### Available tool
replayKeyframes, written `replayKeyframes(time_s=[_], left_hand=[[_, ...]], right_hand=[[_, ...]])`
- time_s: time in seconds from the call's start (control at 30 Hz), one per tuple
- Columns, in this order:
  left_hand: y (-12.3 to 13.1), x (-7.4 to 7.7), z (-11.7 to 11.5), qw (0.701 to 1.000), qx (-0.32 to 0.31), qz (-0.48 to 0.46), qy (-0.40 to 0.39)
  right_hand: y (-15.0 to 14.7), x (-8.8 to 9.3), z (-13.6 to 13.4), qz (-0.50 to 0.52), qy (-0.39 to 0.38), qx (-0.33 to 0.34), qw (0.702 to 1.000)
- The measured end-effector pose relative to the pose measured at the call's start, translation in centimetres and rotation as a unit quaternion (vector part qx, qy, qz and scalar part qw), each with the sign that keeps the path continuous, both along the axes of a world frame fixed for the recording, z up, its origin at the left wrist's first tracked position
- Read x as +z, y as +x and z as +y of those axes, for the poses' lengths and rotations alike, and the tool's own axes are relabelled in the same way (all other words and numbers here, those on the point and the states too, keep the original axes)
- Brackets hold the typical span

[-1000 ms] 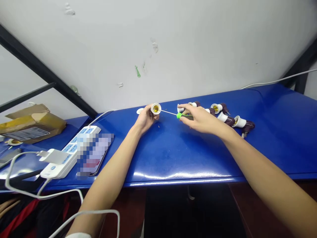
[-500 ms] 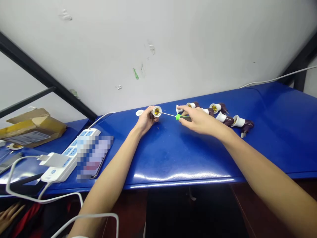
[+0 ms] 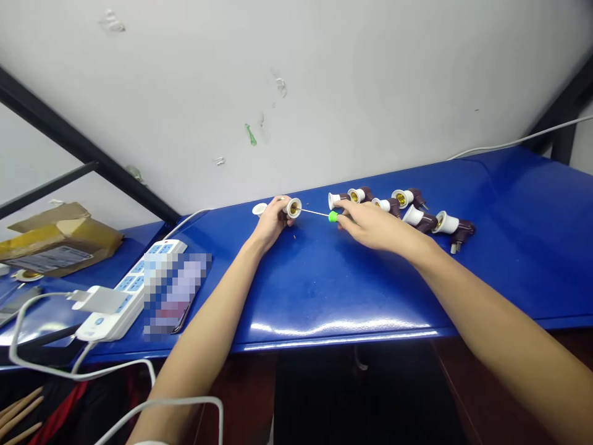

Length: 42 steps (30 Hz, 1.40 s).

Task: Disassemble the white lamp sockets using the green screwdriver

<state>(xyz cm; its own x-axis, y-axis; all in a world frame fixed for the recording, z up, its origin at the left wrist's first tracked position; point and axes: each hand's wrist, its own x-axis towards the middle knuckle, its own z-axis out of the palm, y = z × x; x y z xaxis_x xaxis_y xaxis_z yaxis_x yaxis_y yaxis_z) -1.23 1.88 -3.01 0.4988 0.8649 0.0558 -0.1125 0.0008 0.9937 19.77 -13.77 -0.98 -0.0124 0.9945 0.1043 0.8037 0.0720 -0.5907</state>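
My left hand [image 3: 272, 224] is closed around a bulb socket [image 3: 293, 208], whose white rim and brass-coloured inside face right. In my right hand [image 3: 365, 224] is a screwdriver [image 3: 333, 216] with a green collar; my fingers cover most of its handle. The thin shaft runs level to the left, and its tip reaches into the socket's mouth. Exactly where the tip touches is too small to tell. A white round piece [image 3: 260, 209] lies just left of my left hand. Behind and beside my right hand lie several white and brown plug-in bulb sockets [image 3: 447, 224].
At the left are a white power strip [image 3: 134, 293] with a charger [image 3: 104, 300], a phone [image 3: 189, 290] and an opened cardboard parcel [image 3: 65, 238]. A white cable [image 3: 115, 369] loops across the lower left. The blue table [image 3: 324, 296] meets a wall behind. Another person's fingers [image 3: 21, 414] show at bottom left.
My right fingers have curled further around the screwdriver handle, covering its dark part. The tip stays in the socket. The other person's hand at lower left has shifted.
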Motion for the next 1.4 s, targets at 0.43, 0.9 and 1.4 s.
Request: replayKeyframes(time_s=[0.43, 0.9, 1.4], left_hand=[[-0.03, -0.6, 0.48, 1.0, 0.002, 0.007, 0.009], [0.28, -0.5, 0.09, 0.999, -0.011, 0.032, 0.027], [0.03, -0.76, 0.36, 0.999, -0.011, 0.024, 0.027]], right_hand=[[0.31, -0.54, 0.25, -0.002, -0.024, 0.019, 1.0], [0.33, -0.22, 0.15, -0.016, -0.014, 0.031, 0.999], [0.41, -0.39, 0.28, -0.023, -0.007, 0.025, 0.999]])
